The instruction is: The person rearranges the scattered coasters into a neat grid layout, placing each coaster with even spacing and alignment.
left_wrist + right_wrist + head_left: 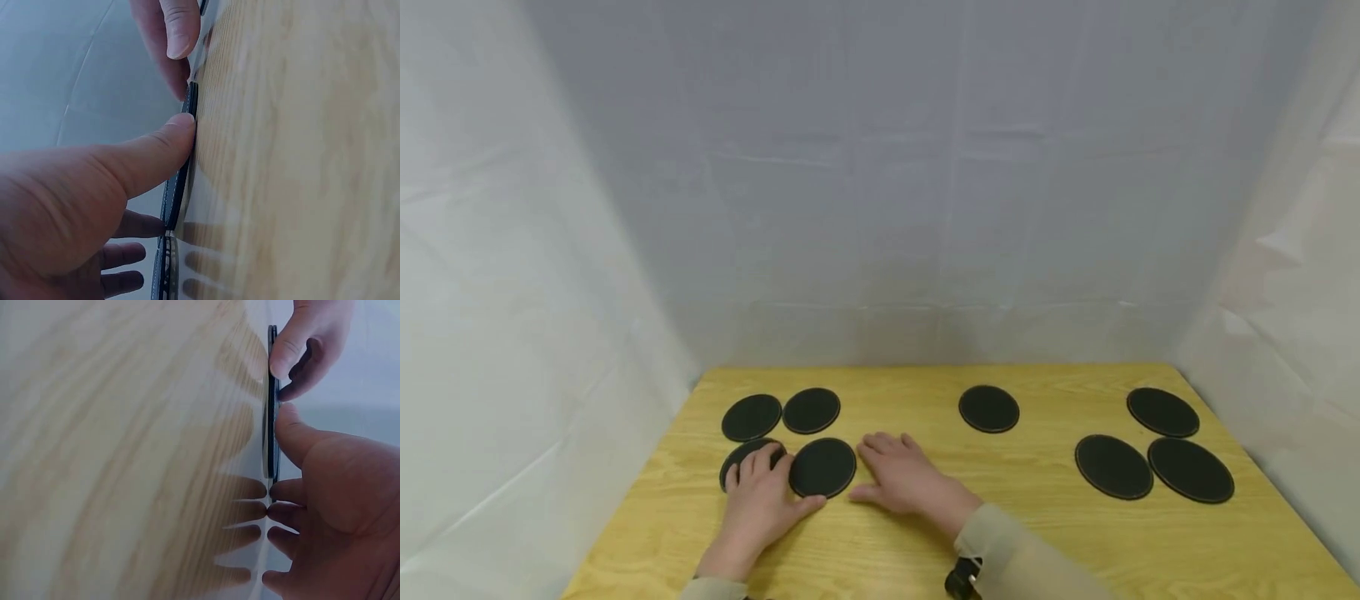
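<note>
at the bottom of the head view, a left sleeve (pixel 713 590) and a right sleeve (pixel 1033 554) are seen, with a dark device (pixel 962 577) worn at the right wrist. just beyond, the left hand (pixel 760 502) is laid with its grip unclosed: the fingers are spread and loosely bent, and the thumb is rested against the near rim of the front disc (pixel 822 468). by those fingers the covered disc (pixel 741 453) is partly hidden. the right hand (pixel 901 479) is held just right of the front disc, its grip likewise loose and nothing grasped; whether the rim is touched by its thumb cannot be told.

the front disc is set flat on the tabletop (pixel 1240 558), lower left of centre, flanked by both hands; being round, it is given no long axis. the left hand is judged nearer, and this flanking is judged to matter most.

at the right of the frame, two discs (pixel 1113 467) are laid side by side. farther back, two far-left discs (pixel 812 411), a lone disc (pixel 989 408) and a far-right disc (pixel 1162 412) are placed.
</note>
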